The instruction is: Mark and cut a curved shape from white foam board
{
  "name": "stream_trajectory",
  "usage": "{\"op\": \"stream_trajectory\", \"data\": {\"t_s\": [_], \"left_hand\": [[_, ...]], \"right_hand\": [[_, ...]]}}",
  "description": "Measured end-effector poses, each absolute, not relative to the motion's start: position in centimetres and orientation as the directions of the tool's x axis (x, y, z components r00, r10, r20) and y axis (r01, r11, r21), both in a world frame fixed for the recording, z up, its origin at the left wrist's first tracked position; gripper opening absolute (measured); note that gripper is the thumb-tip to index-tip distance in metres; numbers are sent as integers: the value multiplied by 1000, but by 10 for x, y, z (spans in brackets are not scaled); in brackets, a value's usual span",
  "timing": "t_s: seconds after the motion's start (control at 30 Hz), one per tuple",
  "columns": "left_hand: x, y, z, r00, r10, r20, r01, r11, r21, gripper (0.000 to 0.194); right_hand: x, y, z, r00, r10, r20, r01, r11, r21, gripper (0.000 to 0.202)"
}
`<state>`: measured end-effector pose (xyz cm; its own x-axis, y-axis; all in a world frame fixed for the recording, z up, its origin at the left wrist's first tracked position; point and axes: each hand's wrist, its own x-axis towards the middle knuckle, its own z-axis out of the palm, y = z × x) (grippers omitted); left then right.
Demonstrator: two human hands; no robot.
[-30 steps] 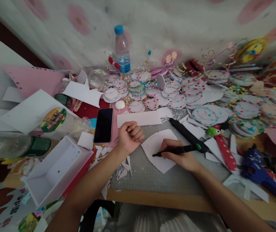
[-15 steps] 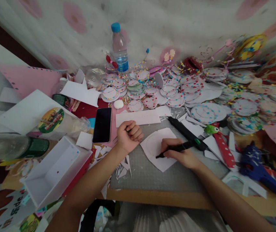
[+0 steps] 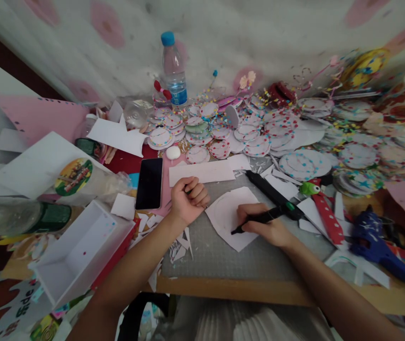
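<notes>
My right hand [image 3: 264, 222] grips a black marker [image 3: 264, 216], its tip down on a cut piece of white paper [image 3: 240, 239]. A faint curved line shows on that paper. My left hand [image 3: 190, 199] rests closed to the left of the paper, palm side up, with a small dark thing partly visible between its curled fingers. Behind my left hand lies a pale strip of card [image 3: 202, 173]. A black phone [image 3: 149, 183] is to the left of that hand.
Stacks of dotted paper discs [image 3: 284, 125] line the back beneath a water bottle [image 3: 174, 71]. A black pen-like tool [image 3: 269, 192], a red dotted item [image 3: 328, 218] and a blue glue gun [image 3: 373, 237] lie right. At left are an open white box [image 3: 78, 251] and paper scraps [image 3: 179, 248].
The marker tip has moved slightly to the right over the paper, along with my right hand. My left hand stays closed in nearly the same place.
</notes>
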<state>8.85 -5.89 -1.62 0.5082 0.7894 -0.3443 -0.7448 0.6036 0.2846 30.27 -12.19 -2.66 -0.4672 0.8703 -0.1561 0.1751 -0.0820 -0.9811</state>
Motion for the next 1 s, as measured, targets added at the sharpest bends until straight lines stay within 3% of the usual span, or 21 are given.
{"op": "stream_trajectory", "data": {"t_s": [0.47,0.6,0.8,1.0], "left_hand": [[89,-59,-16,463,810,-359,-690,584,427,39],[89,-58,-15,463,823,-330,-627,567,535,41],[93,-60,-19,610,733,-301,-296,563,771,40],[109,-95,-16,731,652,-202,78,214,974,29]], "right_hand": [[301,-123,-24,-440,886,-143,152,-84,-985,9],[304,-127,-30,-303,948,-100,105,-71,-992,13],[305,-117,-39,66,997,-33,-17,-32,-999,7],[292,-88,-41,168,986,-21,-92,-6,-996,10]]}}
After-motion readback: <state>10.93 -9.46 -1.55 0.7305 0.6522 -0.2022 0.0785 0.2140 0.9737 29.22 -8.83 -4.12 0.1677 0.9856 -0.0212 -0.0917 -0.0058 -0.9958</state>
